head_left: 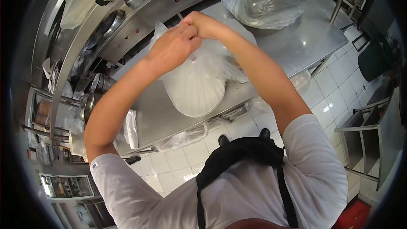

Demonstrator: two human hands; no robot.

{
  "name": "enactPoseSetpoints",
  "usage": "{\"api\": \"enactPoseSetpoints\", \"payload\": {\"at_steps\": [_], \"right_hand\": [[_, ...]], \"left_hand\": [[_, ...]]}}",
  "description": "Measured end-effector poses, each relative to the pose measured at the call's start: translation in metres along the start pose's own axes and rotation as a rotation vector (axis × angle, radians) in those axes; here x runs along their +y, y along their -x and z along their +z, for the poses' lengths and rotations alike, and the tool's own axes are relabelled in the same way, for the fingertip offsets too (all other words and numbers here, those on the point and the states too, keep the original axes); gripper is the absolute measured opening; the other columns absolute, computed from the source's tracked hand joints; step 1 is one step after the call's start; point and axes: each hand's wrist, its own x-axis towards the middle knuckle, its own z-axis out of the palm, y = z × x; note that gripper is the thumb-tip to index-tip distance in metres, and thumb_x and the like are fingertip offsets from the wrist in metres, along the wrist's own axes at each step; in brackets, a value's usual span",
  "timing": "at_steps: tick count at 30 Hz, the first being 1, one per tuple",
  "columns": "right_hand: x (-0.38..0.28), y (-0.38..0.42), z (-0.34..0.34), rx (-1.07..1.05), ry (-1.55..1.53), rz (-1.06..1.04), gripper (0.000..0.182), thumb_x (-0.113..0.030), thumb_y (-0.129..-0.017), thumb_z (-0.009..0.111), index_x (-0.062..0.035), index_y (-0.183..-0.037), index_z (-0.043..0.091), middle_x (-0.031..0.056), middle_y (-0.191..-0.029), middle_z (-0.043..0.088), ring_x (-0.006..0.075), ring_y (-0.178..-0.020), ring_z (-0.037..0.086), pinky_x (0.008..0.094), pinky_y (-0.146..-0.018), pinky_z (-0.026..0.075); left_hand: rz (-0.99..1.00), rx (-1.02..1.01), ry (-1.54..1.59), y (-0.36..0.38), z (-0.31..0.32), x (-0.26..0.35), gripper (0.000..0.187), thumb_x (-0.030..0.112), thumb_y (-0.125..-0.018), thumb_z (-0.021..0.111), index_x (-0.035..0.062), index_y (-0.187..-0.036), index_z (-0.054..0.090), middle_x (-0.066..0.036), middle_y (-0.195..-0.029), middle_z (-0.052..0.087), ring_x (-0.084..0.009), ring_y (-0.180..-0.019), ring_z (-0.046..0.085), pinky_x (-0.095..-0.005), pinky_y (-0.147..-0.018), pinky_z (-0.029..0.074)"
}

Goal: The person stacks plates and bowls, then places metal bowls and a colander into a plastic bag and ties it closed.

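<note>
White-filled bag point(195, 91): here it is, over the metal counter point(150, 114), right by the near edge; whether its weight rests there, one can't tell.
Bag's line: the bulk sits just nearer the body than the fingers, long axis running from gathered neck toward the black apron point(237, 157).
Left hand point(173, 47): the closer one to that bulk, knuckles up, fingers curled in, apparently gripping the neck.
Right hand point(204, 26): touching it, just beyond, fingers folded tight on the plastic, tips hidden.
Arms: both reaching forward, elbows bent outward, wrists meeting inward.
</note>
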Motion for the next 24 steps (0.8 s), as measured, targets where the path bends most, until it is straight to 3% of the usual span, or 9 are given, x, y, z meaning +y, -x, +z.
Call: {"api": "enactPoseSetpoints", "payload": {"at_steps": [2, 4, 7, 9, 11, 14, 17, 20, 24], "right_hand": [[0.008, -0.004, 0.011, -0.024, -0.193, 0.057, 0.017, -0.008, -0.084, 0.061, 0.0001, -0.098, 0.067, 0.0082, -0.084, 0.068, 0.0130, -0.076, 0.059, 0.0295, -0.069, 0.048], [0.001, -0.001, 0.020, 0.008, -0.467, 0.228, 0.022, -0.008, -0.084, 0.063, 0.0005, -0.104, 0.065, 0.0083, -0.089, 0.069, 0.0136, -0.078, 0.060, 0.0302, -0.071, 0.049], [-0.030, 0.032, 0.030, 0.658, -0.238, 0.154, 0.024, -0.010, -0.084, 0.066, 0.0012, -0.104, 0.061, 0.0067, -0.090, 0.067, 0.0143, -0.083, 0.061, 0.0309, -0.073, 0.050], [-0.032, 0.066, 0.052, 0.884, -0.071, -0.064, 0.025, -0.014, -0.083, 0.071, -0.0007, -0.099, 0.058, 0.0073, -0.085, 0.065, 0.0179, -0.082, 0.062, 0.0312, -0.075, 0.050], [-0.032, 0.099, 0.084, 0.747, 0.051, -0.191, 0.027, -0.014, -0.076, 0.076, -0.0038, -0.093, 0.057, 0.0086, -0.091, 0.061, 0.0231, -0.087, 0.060, 0.0331, -0.078, 0.048], [-0.024, 0.118, 0.100, 0.742, 0.236, -0.235, 0.034, -0.013, -0.069, 0.080, -0.0061, -0.095, 0.058, 0.0095, -0.103, 0.058, 0.0279, -0.095, 0.056, 0.0352, -0.081, 0.045], [-0.024, 0.119, 0.099, 0.749, 0.339, -0.195, 0.034, -0.012, -0.069, 0.078, -0.0085, -0.096, 0.057, 0.0056, -0.107, 0.053, 0.0269, -0.100, 0.050, 0.0388, -0.086, 0.040], [-0.025, 0.125, 0.095, 0.873, 0.331, -0.263, 0.034, -0.008, -0.065, 0.079, -0.0072, -0.095, 0.062, 0.0074, -0.102, 0.056, 0.0277, -0.094, 0.053, 0.0360, -0.081, 0.044], [-0.027, 0.122, 0.098, 0.761, 0.318, -0.374, 0.029, -0.005, -0.069, 0.076, -0.0057, -0.096, 0.065, 0.0063, -0.096, 0.058, 0.0252, -0.088, 0.055, 0.0339, -0.079, 0.045]], "left_hand": [[0.007, 0.029, 0.001, 0.006, 0.000, -0.001, 0.024, -0.002, -0.061, 0.068, 0.0047, -0.081, 0.057, -0.011, -0.085, 0.062, -0.0319, -0.082, 0.062, -0.0443, -0.068, 0.049], [-0.085, -0.084, 0.024, 0.011, -0.001, 0.002, 0.016, 0.002, -0.069, 0.062, 0.0041, -0.085, 0.059, -0.013, -0.080, 0.063, -0.0325, -0.077, 0.063, -0.0430, -0.070, 0.051], [-0.401, -0.313, 0.138, 0.009, -0.013, 0.003, 0.020, 0.005, -0.073, 0.059, 0.0033, -0.093, 0.062, -0.016, -0.084, 0.065, -0.0350, -0.077, 0.064, -0.0442, -0.073, 0.051], [-0.554, -0.375, 0.229, 0.011, -0.010, -0.004, 0.020, 0.007, -0.073, 0.064, 0.0021, -0.092, 0.061, -0.018, -0.084, 0.065, -0.0355, -0.078, 0.064, -0.0436, -0.072, 0.050], [-0.590, -0.331, 0.312, 0.022, 0.013, -0.025, 0.022, 0.012, -0.073, 0.073, 0.0001, -0.086, 0.059, -0.018, -0.078, 0.063, -0.0342, -0.074, 0.063, -0.0405, -0.068, 0.047], [-0.794, -0.601, 0.547, 0.006, 0.006, -0.034, 0.023, 0.018, -0.078, 0.075, 0.0013, -0.085, 0.060, -0.011, -0.073, 0.061, -0.0232, -0.069, 0.063, -0.0353, -0.063, 0.047], [-1.047, -0.663, 1.217, 0.001, 0.001, -0.034, 0.025, 0.025, -0.081, 0.075, 0.0042, -0.083, 0.060, -0.004, -0.072, 0.058, -0.0135, -0.069, 0.059, -0.0298, -0.060, 0.045], [-1.083, -0.572, 1.488, 0.011, 0.008, -0.034, 0.026, 0.028, -0.080, 0.076, 0.0070, -0.082, 0.060, -0.001, -0.075, 0.059, -0.0099, -0.072, 0.058, -0.0264, -0.060, 0.045], [-1.088, -0.597, 1.508, 0.012, 0.003, -0.028, 0.029, 0.030, -0.080, 0.077, 0.0079, -0.085, 0.059, 0.000, -0.077, 0.059, -0.0083, -0.071, 0.057, -0.0254, -0.061, 0.045]]}}
